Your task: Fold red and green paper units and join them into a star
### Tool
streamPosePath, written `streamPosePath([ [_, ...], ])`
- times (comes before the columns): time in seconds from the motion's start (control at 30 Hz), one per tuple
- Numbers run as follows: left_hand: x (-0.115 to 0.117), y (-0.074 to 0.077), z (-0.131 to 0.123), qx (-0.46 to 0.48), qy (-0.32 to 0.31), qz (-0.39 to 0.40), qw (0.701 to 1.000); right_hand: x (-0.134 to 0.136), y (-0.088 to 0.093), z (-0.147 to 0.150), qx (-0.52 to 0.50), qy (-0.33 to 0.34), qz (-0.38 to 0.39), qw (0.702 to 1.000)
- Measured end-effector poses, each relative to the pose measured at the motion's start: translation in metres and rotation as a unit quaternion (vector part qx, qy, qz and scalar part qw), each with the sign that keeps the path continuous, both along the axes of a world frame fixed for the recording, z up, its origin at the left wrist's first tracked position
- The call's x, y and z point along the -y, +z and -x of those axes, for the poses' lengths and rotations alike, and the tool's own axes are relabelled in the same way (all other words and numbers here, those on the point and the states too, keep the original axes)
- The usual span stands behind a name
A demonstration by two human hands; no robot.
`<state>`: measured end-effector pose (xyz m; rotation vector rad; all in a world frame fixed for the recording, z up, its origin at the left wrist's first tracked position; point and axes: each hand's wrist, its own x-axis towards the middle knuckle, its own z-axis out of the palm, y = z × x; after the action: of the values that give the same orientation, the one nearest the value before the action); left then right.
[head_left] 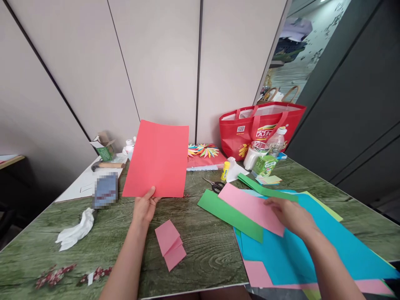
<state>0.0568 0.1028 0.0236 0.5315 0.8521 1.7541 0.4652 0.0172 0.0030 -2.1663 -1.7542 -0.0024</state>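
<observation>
My left hand [145,207] pinches the bottom edge of a red sheet of paper [159,160], which stands tilted up above the table. Over on the right, the fingers of my right hand [290,214] are closed on the edge of a pink paper strip [246,204]. That strip lies across a green strip [229,216] and a stack of large sheets topped by blue paper [287,258]. Another green strip [268,191] rests beyond my right hand. Between my forearms lie small pink paper pieces [168,239], partly overlapping.
Black-handled scissors [216,186] and a yellow glue stick [225,171] sit behind the strips. A red bag [233,133], plastic bottle [276,142] and green box [265,166] stand back right. At left are a hammer [108,165], a pixelated blue object [105,190] and crumpled tissue [76,229].
</observation>
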Motion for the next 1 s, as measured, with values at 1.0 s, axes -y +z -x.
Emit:
streamPosePath([
  [1.0,0.002,-0.004,0.0,-0.026,-0.102,0.017,0.994,-0.046,-0.008,-0.026,0.004,-0.044,-0.143,0.989],
])
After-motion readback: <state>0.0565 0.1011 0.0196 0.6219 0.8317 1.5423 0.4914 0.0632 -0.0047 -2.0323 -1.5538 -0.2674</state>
